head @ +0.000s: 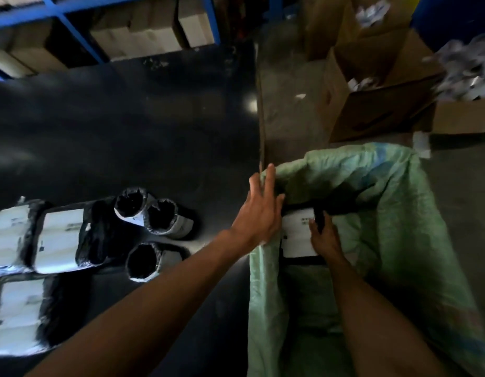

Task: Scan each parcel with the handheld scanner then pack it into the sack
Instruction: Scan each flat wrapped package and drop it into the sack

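Head view, one frame, somewhat blurred by motion.

Item 1: green sack [399, 213], woven, standing with its mouth wide on the grey floor at the right. Item 2: parcel [297, 232], black wrap with a white label facing up, lying inside the sack's mouth near its left wall. Item 3: left hand [259, 210], fingers straight and spread, resting at the sack's left rim beside the parcel; whether it presses the rim or merely touches it cannot be told. Item 4: right hand [324, 235], reaching down into the sack, fingers on the parcel's right edge and label; the fingertips are partly hidden by a dark shape, so whether they pinch the parcel cannot be told. Handheld scanner: not identifiable in view.

Item 5: flat parcels [59, 238], black wrap with white labels, lying on the dark floor at the left, well apart from the sack. Item 6: rolled parcels [154, 216], three, just beside the flat ones. Item 7: open cardboard boxes [372, 85] behind the sack. Item 8: blue shelving [80, 31] with cartons, at the top left.

Step in hand, by judgement: packing; the parcel is being seated in the sack. Next move likely calls for both hands to leave the sack, then taking a parcel from the floor group and presenting its label for scanning.
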### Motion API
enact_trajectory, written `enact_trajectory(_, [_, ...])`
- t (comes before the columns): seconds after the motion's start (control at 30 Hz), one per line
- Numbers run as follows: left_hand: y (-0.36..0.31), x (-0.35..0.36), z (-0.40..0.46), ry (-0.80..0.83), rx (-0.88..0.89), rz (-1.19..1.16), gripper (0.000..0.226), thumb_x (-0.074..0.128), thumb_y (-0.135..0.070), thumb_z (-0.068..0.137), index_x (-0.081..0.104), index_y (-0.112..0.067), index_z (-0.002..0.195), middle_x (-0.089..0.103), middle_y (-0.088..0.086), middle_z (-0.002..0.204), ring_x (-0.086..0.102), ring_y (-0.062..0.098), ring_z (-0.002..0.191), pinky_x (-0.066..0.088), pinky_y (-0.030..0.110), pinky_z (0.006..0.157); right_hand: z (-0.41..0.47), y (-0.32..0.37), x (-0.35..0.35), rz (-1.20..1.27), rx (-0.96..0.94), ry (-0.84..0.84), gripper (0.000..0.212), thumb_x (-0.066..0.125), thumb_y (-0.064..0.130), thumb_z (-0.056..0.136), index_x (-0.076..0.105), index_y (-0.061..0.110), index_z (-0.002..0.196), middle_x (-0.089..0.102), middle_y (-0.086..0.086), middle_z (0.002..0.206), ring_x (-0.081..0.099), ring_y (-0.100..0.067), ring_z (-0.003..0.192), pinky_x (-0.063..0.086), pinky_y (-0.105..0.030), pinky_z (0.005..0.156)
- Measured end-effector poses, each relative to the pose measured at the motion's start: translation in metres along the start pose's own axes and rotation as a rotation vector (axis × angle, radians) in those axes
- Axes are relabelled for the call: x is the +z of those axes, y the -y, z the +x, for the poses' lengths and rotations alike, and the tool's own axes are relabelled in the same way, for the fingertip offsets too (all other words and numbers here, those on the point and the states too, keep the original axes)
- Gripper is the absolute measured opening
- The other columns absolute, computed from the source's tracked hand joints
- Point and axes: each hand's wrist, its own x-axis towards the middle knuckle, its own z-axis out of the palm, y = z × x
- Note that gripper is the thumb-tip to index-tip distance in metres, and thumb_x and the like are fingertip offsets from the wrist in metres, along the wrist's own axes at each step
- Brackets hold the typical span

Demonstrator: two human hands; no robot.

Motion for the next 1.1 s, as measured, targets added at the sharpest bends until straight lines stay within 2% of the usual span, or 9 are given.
enact_trajectory(0.13, [0.005, -0.001, 0.001, -0.003, 0.004, -0.01, 0.067, 0.034, -0.036, 0.107, -0.002, -0.015, 0.159, 0.018, 0.02, 0.152, 0.056, 0.041, 0.116, 0.054, 0.04, 0.092, 0.01, -0.011, 0.022, 0.005, 0.011, 0.019, 0.061, 0.042, 0.036, 0.107, 0.021, 0.015, 0.159, 0.039, -0.021, 0.156, 0.042, -0.041, 0.138, 0.034, -0.046, 0.113])
enact_trajectory(0.27, [0.004, 0.001, -0.001, -0.01, 0.004, -0.041, 0.068, 0.033, -0.038, 0.106, -0.004, -0.018, 0.159, 0.015, 0.016, 0.153, 0.056, 0.039, 0.116, 0.057, 0.048, 0.091, 0.016, -0.003, 0.021, -0.238, 0.146, -0.015, 0.063, 0.039, 0.048, 0.104, 0.018, 0.027, 0.16, 0.033, -0.021, 0.157, 0.038, -0.043, 0.138, 0.032, -0.053, 0.112])
enact_trajectory(0.37, [0.006, 0.0, -0.002, -0.006, 0.018, -0.029, 0.071, 0.037, -0.04, 0.105, -0.004, -0.019, 0.159, 0.014, 0.016, 0.153, 0.055, 0.04, 0.117, 0.056, 0.05, 0.091, 0.008, 0.011, 0.014, -0.323, 0.206, 0.012, 0.073, 0.047, 0.045, 0.102, 0.01, 0.024, 0.161, 0.016, -0.025, 0.161, 0.029, -0.043, 0.144, 0.029, -0.05, 0.115])
enact_trajectory(0.47, [0.008, -0.004, -0.005, 0.01, 0.003, -0.068, 0.075, 0.041, -0.045, 0.103, -0.004, -0.026, 0.159, 0.011, 0.01, 0.155, 0.053, 0.04, 0.123, 0.054, 0.052, 0.094, -0.007, 0.024, -0.001, -0.336, 0.21, -0.017, 0.075, 0.05, 0.041, 0.101, 0.013, 0.015, 0.16, 0.02, -0.026, 0.159, 0.031, -0.043, 0.143, 0.03, -0.047, 0.115])
enact_trajectory(0.63, [0.017, -0.017, -0.035, -0.041, -0.025, -0.126, 0.077, 0.032, -0.06, 0.101, -0.001, -0.023, 0.159, 0.022, 0.005, 0.155, 0.047, 0.029, 0.13, 0.049, 0.049, 0.099, -0.051, 0.046, -0.036, -0.32, 0.011, -0.078, 0.066, 0.057, 0.044, 0.097, 0.035, 0.012, 0.152, 0.042, -0.03, 0.145, 0.046, -0.045, 0.132, 0.041, -0.045, 0.107])
enact_trajectory(0.73, [0.043, -0.031, -0.064, -0.094, 0.006, 0.055, 0.074, 0.029, -0.062, 0.1, 0.02, -0.015, 0.156, 0.036, 0.009, 0.148, 0.046, 0.029, 0.129, 0.046, 0.047, 0.101, -0.088, 0.072, -0.055, -0.287, -0.119, -0.158, 0.063, 0.06, 0.048, 0.094, 0.046, 0.01, 0.142, 0.052, -0.027, 0.137, 0.052, -0.042, 0.127, 0.045, -0.044, 0.105])
enact_trajectory(0.87, [0.084, -0.064, -0.096, -0.255, -0.026, 0.161, 0.076, 0.025, -0.063, 0.093, 0.049, -0.008, 0.139, 0.054, 0.015, 0.132, 0.055, 0.037, 0.117, 0.049, 0.046, 0.093, -0.148, 0.129, -0.066, -0.24, -0.261, -0.257, 0.06, 0.057, 0.056, 0.094, 0.047, 0.017, 0.139, 0.053, -0.015, 0.137, 0.052, -0.034, 0.127, 0.044, -0.044, 0.106])
enact_trajectory(1.0, [0.134, -0.111, -0.13, -0.357, -0.107, 0.16, 0.067, 0.035, -0.057, 0.095, 0.055, -0.005, 0.132, 0.057, 0.019, 0.124, 0.057, 0.04, 0.112, 0.049, 0.047, 0.089, -0.203, 0.19, -0.04, -0.171, -0.436, -0.33, 0.052, 0.06, 0.059, 0.09, 0.053, 0.022, 0.126, 0.062, -0.007, 0.125, 0.059, -0.027, 0.117, 0.047, -0.041, 0.1])
enact_trajectory(1.1, [0.174, -0.145, -0.161, -0.412, -0.188, 0.175, 0.059, 0.04, -0.054, 0.094, 0.058, -0.006, 0.124, 0.058, 0.02, 0.118, 0.057, 0.043, 0.11, 0.05, 0.049, 0.087, -0.24, 0.223, 0.004, -0.154, -0.561, -0.281, 0.052, 0.064, 0.061, 0.085, 0.056, 0.025, 0.122, 0.064, -0.005, 0.119, 0.063, -0.026, 0.11, 0.051, -0.044, 0.098])
